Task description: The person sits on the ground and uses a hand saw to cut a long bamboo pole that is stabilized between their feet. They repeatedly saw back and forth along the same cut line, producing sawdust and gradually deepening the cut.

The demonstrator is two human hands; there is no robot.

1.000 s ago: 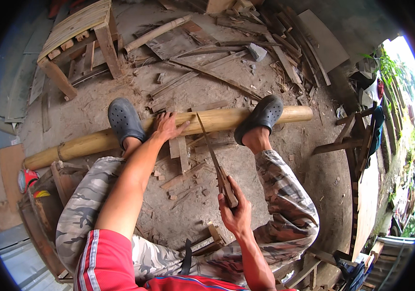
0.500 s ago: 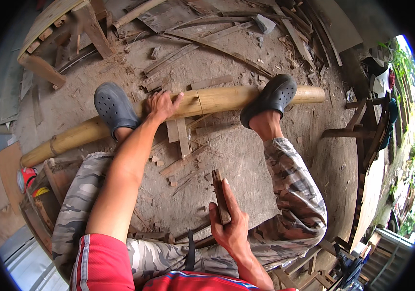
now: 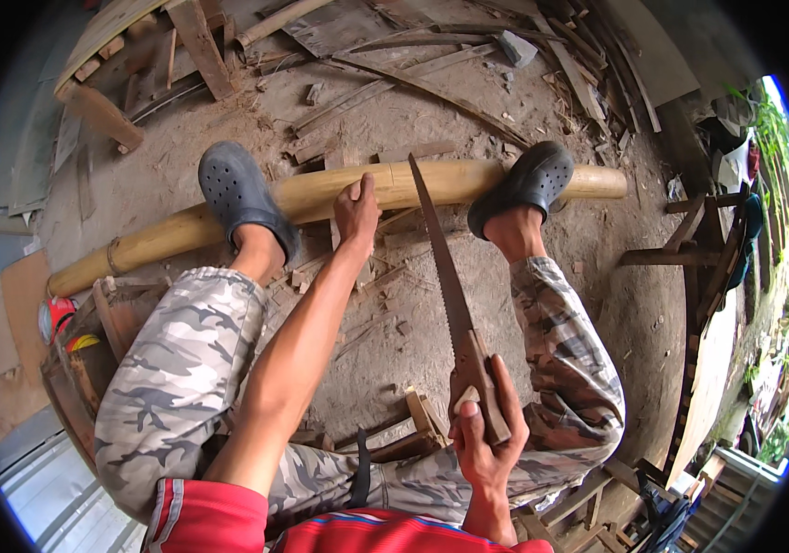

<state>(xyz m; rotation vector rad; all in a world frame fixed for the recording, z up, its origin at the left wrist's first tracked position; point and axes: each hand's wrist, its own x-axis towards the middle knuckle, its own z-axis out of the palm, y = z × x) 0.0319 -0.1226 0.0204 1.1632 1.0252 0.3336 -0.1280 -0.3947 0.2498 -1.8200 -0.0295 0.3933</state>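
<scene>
A long yellow bamboo pole point(image 3: 298, 201) lies across the ground, with a thin dark line around it near the saw. My right hand point(image 3: 491, 433) grips a hand saw point(image 3: 447, 263) by its wooden handle. The saw's toothed blade is tilted up flat to view, its tip overlapping the pole's far edge; I cannot tell whether it touches. Curled into a loose fist with the thumb up, my left hand point(image 3: 357, 214) is at the pole's near side, left of the blade. Nothing shows in it.
My left dark clog point(image 3: 238, 189) and right dark clog point(image 3: 528, 180) rest on or against the pole. Wood scraps and planks point(image 3: 431, 97) litter the far ground. A wooden bench point(image 3: 104, 111) stands far left, another wooden frame point(image 3: 689, 249) at right.
The saw has swung from end-on to showing its blade's side, tip up over the pole. My left hand has come off the pole's top, moved right and curled.
</scene>
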